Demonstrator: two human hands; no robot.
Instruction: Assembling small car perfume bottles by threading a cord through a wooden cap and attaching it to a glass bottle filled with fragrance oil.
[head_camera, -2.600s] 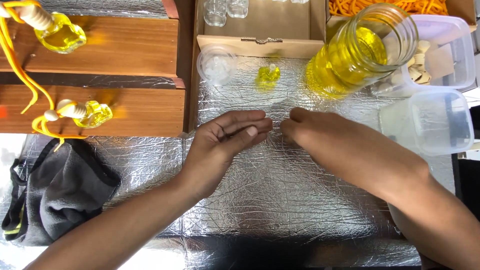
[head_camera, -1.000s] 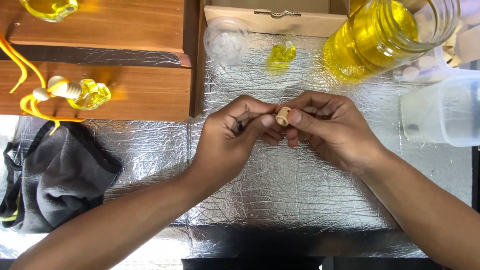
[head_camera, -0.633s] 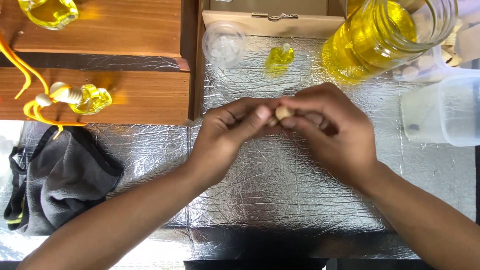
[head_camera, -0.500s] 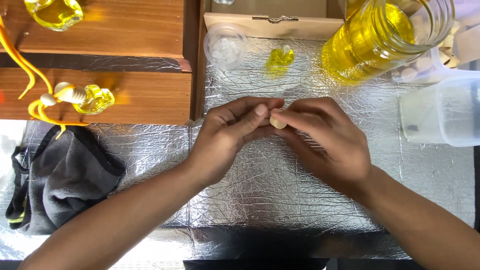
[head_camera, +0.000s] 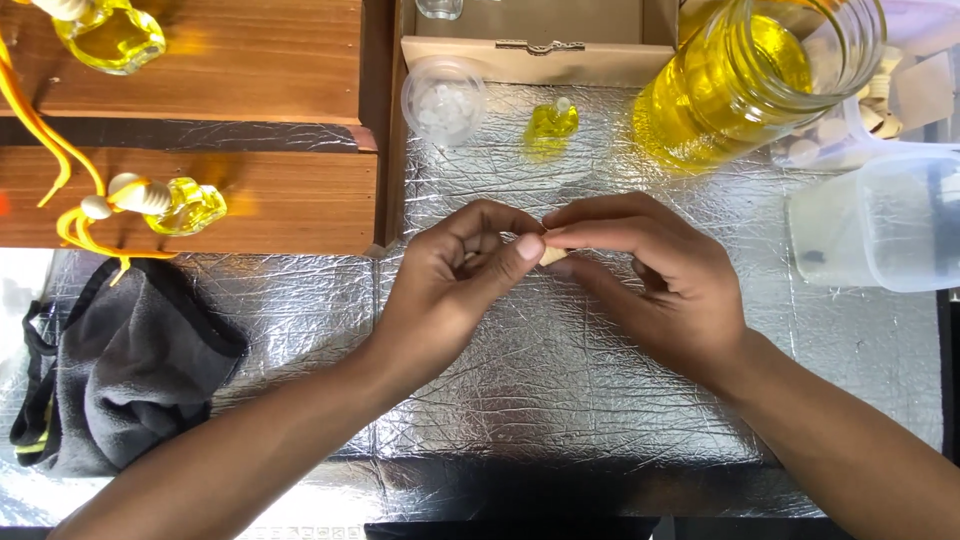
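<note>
1. Both hands are meeting over the foil-covered bench (head_camera: 560, 400), just below the small yellow bottle (head_camera: 551, 122): the left hand (head_camera: 450, 285) and the right hand (head_camera: 650, 280) are pinching a small tan wooden cap (head_camera: 551, 256) between their fingertips.
2. Only a sliver of the wooden cap is showing between the left thumb and the right forefinger; its long axis appears to be running left to right, though which end is pointing where cannot be told.
3. The left hand is curling its fingers inward, and the right hand is closing thumb and forefinger on the cap.
4. Left of the small yellow bottle, a clear cup of white beads (head_camera: 444, 100) is standing on the foil.
5. Right of that bottle, a large glass jar of yellow liquid (head_camera: 750, 80) is tilting in view, with a clear plastic tub (head_camera: 880, 225) below it.
6. Far left of the bottle, a filled bottle with orange cord (head_camera: 175, 205) is lying on a wooden block (head_camera: 280, 200), and a grey bag (head_camera: 120, 370) is sitting lower still.
</note>
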